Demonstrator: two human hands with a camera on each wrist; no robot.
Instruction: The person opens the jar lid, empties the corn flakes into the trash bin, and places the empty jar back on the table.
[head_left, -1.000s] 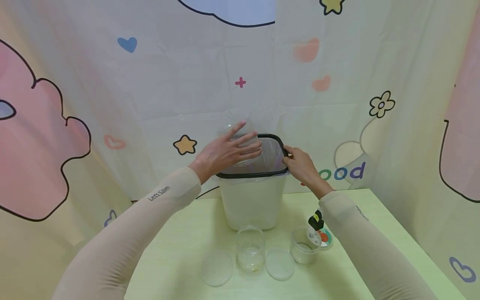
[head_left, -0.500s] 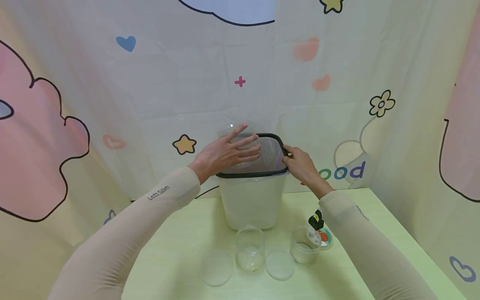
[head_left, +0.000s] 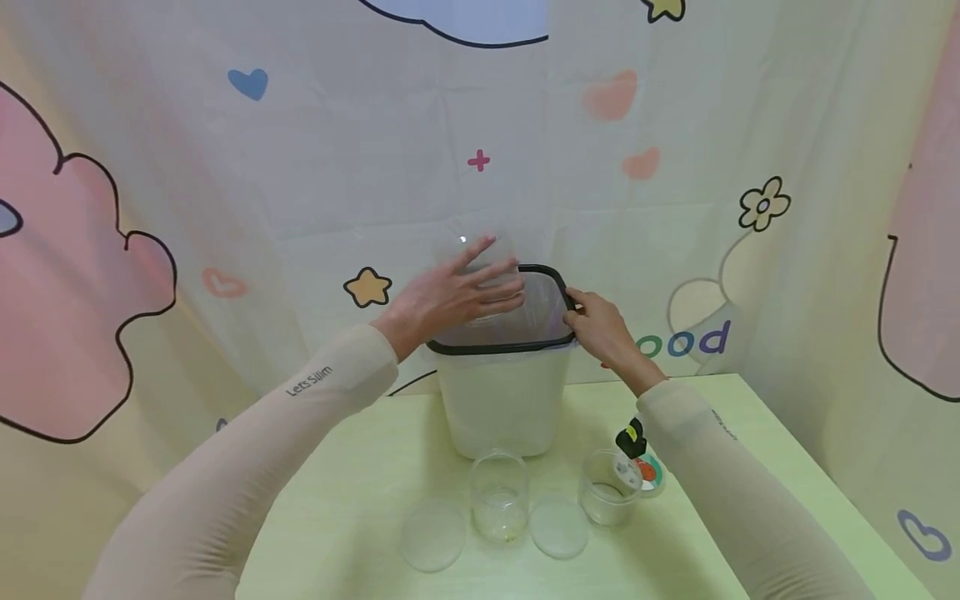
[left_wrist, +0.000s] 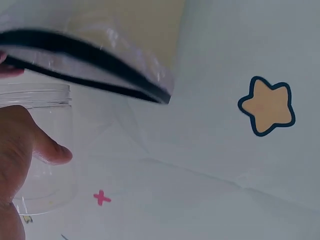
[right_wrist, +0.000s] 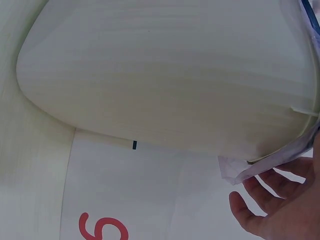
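Over the mouth of a white waste bin [head_left: 502, 408], my left hand [head_left: 453, 296] holds a clear plastic jar [left_wrist: 55, 125]. The jar is upside down, its threaded mouth towards the bin. In the left wrist view the thumb lies along the jar's side; in the head view the back of the hand hides much of it. My right hand [head_left: 600, 332] grips the bin's black rim [head_left: 487, 348] at its right side, thumb and fingers pinching it. A thin translucent bag [right_wrist: 235, 170] lines the bin and hangs over the edge by the right fingers.
In front of the bin stand a clear jar [head_left: 500, 500] and a shorter clear container [head_left: 609, 500]. Two frosted lids [head_left: 433, 537] lie flat beside them. A black and yellow object [head_left: 632, 438] and a teal-red round piece [head_left: 652, 473] are partly behind the right sleeve. A printed curtain [head_left: 360, 167] hangs behind.
My left hand and the inverted jar dip slightly, then rise a little above the bin. The right hand keeps its grip on the rim. The head view shifts slightly.
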